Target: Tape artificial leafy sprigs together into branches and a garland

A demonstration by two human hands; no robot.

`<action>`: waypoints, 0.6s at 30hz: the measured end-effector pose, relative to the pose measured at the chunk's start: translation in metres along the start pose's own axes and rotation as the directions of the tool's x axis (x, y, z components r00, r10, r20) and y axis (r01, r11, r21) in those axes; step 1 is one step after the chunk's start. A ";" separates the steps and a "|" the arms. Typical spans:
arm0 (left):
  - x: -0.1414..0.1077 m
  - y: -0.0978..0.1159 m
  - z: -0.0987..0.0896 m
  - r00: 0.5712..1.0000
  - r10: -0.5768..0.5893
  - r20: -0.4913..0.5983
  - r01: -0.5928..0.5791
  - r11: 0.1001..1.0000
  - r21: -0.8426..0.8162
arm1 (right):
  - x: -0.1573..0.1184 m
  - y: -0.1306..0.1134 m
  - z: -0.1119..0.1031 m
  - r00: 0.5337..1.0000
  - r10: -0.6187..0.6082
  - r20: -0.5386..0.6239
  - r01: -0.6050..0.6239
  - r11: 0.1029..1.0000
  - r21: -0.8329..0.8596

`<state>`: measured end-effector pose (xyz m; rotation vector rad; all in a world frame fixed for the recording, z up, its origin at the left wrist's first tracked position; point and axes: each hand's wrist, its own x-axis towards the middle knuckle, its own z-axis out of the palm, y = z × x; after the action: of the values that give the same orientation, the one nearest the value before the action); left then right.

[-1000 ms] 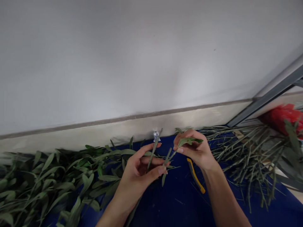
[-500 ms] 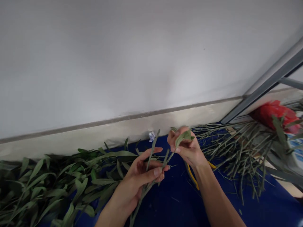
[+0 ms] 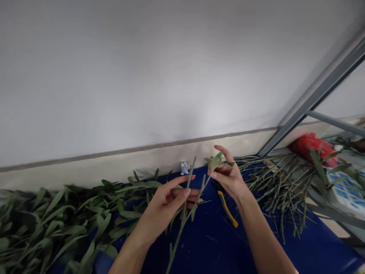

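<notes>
1. R hand [image 3: 228, 179] more open now: index finger [image 3: 220, 149] lifts away from thumb, before the fingers were curled tight round the leafy stem [image 3: 182, 224].
2. L hand [image 3: 165, 205] also looser, fingers more spread.
3. Yellow-handled pliers [image 3: 227, 209] no more under R wrist, whole handle visible.
4. View turned: red plastic bag [image 3: 310, 147] sits more to left in frame, and much more of blue-and-white printed item [image 3: 345, 192] shows at right.
</notes>
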<state>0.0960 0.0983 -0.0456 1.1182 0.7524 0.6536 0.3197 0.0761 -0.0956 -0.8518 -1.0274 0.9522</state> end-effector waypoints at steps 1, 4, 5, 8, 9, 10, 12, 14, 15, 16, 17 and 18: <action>0.000 -0.001 -0.001 1.000 0.000 0.023 0.001 1.000 -0.025 | 0.001 0.000 0.001 1.000 -0.022 0.006 0.022 1.000 0.017; 0.002 -0.003 -0.003 0.997 0.001 0.073 0.006 0.995 -0.100 | 0.006 0.001 0.003 0.998 -0.060 0.002 0.060 0.997 0.046; 0.002 -0.003 -0.003 0.997 0.005 0.071 0.003 0.993 -0.114 | 0.008 0.001 0.003 0.998 -0.059 -0.011 0.059 0.997 0.048; 0.001 -0.003 -0.003 0.999 0.035 -0.004 -0.035 0.992 -0.122 | 0.016 0.001 0.000 0.995 -0.055 -0.079 0.059 0.997 0.057; 0.000 -0.001 -0.003 0.998 0.046 -0.032 -0.050 0.992 -0.116 | 0.018 0.000 -0.002 0.994 -0.056 -0.099 0.062 0.997 0.056; -0.001 0.000 -0.003 0.997 0.060 -0.055 -0.065 0.992 -0.106 | 0.019 -0.002 -0.004 0.992 -0.058 -0.109 0.064 0.997 0.048; -0.003 0.004 -0.004 0.993 0.086 -0.080 -0.092 0.993 -0.078 | 0.021 -0.006 -0.005 0.993 -0.062 -0.100 0.064 0.998 0.015; -0.005 0.008 -0.004 0.990 0.110 -0.090 -0.114 0.992 -0.046 | 0.022 -0.012 -0.004 0.997 -0.056 -0.054 0.054 0.998 -0.040; -0.006 0.010 -0.004 0.988 0.120 -0.096 -0.124 0.992 -0.032 | 0.021 -0.015 -0.001 0.998 -0.048 -0.032 0.045 0.997 -0.067; -0.007 0.011 -0.004 0.986 0.131 -0.105 -0.134 0.991 -0.021 | 0.021 -0.018 0.002 0.999 -0.035 -0.021 0.033 0.995 -0.090; -0.008 0.012 -0.004 0.983 0.143 -0.114 -0.145 0.989 -0.010 | 0.021 -0.020 0.006 1.000 -0.019 -0.025 0.016 0.994 -0.107; -0.008 0.013 -0.004 0.980 0.156 -0.125 -0.157 0.988 0.003 | 0.020 -0.022 0.010 0.999 -0.007 -0.048 0.002 0.994 -0.114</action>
<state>0.0868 0.0979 -0.0323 1.1460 0.7730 0.8647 0.3201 0.0886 -0.0665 -0.9622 -1.0487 0.8715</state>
